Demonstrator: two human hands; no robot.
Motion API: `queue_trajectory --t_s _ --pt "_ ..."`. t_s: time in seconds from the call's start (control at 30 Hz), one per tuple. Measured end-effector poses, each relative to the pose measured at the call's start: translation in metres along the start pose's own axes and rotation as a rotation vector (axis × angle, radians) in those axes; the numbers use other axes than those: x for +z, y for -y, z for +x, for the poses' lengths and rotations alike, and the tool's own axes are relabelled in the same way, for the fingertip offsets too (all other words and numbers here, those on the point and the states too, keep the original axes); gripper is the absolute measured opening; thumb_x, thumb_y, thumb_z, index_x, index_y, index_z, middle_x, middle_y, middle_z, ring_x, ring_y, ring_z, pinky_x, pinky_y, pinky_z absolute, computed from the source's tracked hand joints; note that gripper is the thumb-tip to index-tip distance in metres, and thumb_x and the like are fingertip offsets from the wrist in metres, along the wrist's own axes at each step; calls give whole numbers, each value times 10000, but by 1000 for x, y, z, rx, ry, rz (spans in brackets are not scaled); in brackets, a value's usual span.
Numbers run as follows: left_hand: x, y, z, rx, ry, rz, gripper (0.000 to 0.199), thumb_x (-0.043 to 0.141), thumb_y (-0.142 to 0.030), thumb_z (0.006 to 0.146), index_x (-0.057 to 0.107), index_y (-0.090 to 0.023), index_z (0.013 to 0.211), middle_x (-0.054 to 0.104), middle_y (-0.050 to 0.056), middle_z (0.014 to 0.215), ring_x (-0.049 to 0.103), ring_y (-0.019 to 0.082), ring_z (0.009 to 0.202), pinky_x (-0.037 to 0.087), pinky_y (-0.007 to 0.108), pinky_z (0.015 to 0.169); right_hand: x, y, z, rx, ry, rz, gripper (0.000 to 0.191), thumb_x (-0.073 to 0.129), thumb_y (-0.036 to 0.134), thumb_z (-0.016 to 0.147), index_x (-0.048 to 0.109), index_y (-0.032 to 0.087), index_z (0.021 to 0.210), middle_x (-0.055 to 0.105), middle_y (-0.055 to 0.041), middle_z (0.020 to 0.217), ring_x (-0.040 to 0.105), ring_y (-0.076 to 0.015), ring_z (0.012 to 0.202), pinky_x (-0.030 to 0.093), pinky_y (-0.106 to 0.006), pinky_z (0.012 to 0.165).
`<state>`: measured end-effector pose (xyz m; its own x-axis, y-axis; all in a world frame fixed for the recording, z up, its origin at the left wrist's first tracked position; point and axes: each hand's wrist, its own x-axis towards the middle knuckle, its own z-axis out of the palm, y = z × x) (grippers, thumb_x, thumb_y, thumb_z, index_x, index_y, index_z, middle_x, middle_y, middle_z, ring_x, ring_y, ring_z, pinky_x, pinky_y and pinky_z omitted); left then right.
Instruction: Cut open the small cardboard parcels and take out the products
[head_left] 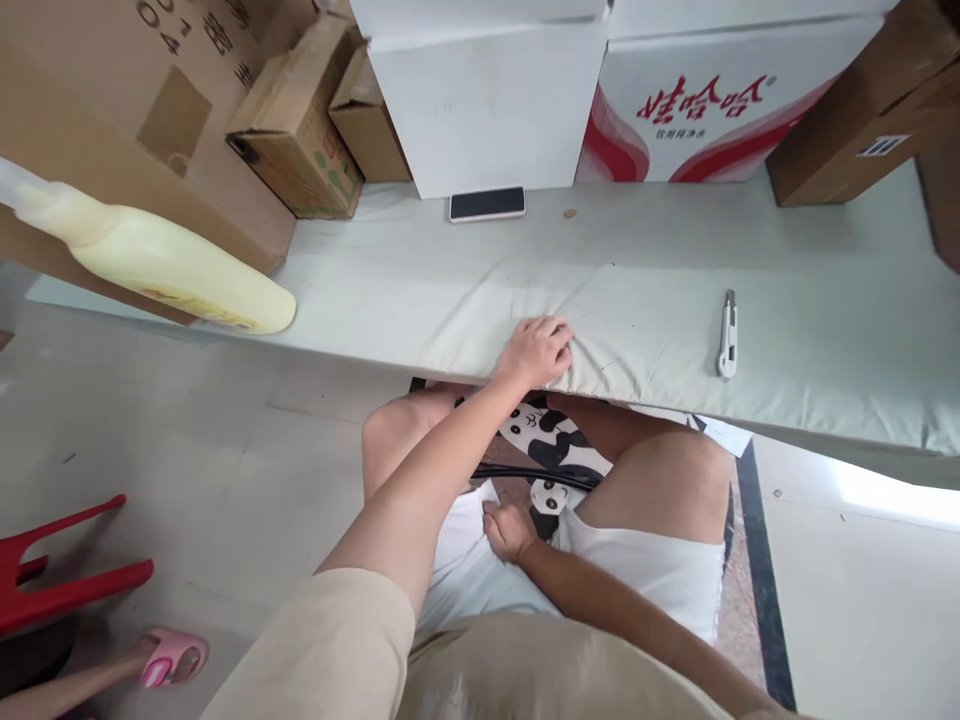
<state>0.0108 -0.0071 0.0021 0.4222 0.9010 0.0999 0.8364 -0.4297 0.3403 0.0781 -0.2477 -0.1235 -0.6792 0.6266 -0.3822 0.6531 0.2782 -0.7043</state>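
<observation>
My left hand (536, 350) rests palm down near the front edge of the table covered in pale green cloth (660, 260). Its fingers are loosely bent and slightly apart, with nothing visible in them, and the cloth wrinkles around it. In my lap, my right hand (509, 530) is closed on a fold of my white shorts (645, 570). To the right of my left hand, a white utility knife (728, 335) lies on the cloth. Farther back, a phone (487, 204) lies flat against a white box (495, 110).
A yellow bottle (187, 265) is at the left end of the table. Cardboard boxes (296, 120) and a red-printed white carton (690, 110) line the back; a brown box (847, 130) is at right. A red stool (67, 590) and another person's foot in a pink slipper (174, 657) are lower left.
</observation>
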Motion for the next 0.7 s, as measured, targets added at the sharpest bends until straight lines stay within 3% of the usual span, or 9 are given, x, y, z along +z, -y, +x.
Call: queue_trajectory --t_s 0.1,0.2,0.33,0.43,0.53,0.63,0.7 --pt "-4 1 -2 7 -19 -17 337 508 -209 951 692 -179 1231 669 104 1323 616 276 1231 454 461 1086 -13 12 0 0 -113 59 265 376 250 966 607 181 856 705 -104 848 639 -200 806 445 -292 745" --pt "-6 9 -2 -17 -33 -175 295 537 -206 930 722 -205 1160 706 88 1267 650 263 1185 485 449 1085 -54 26 0 -86 -188 130 356 250 272 1020 516 215 791 664 -67 785 625 -165 742 460 -272 695" --pt "-20 33 3 -96 -57 -708 273 578 -233 910 711 -223 1148 734 78 1214 692 220 1091 562 354 947 -145 58 -7 -509 -287 285 288 349 334 1030 453 242 777 570 -22 644 547 -164 618 412 -295 586" --pt "-40 61 8 -219 -299 -1064 179 644 -210 853 697 -214 1024 745 61 1080 690 176 962 552 297 853 -228 90 16 -678 -492 179 214 350 275 1035 497 257 881 553 -20 639 528 -171 588 406 -308 553" --pt "-61 92 11 -447 -552 -1326 47 672 -200 825 652 -202 868 706 15 852 641 136 779 526 272 769 -300 123 88 -557 -733 -54 207 419 210 1016 532 250 846 570 -13 675 550 -155 587 425 -294 555" --pt "-76 116 10 -650 -616 -1495 65 676 -161 797 629 -204 785 667 -15 733 620 131 708 512 273 727 -348 153 197 -479 -854 -224 152 494 214 946 577 235 821 601 -30 747 589 -176 690 495 -313 656" --pt "-83 128 7 -732 -615 -1575 71 676 -152 790 632 -203 766 657 -17 694 622 134 682 514 286 724 -371 171 277 -457 -835 -323 152 491 223 907 637 223 949 647 -84 945 626 -223 864 538 -373 779"
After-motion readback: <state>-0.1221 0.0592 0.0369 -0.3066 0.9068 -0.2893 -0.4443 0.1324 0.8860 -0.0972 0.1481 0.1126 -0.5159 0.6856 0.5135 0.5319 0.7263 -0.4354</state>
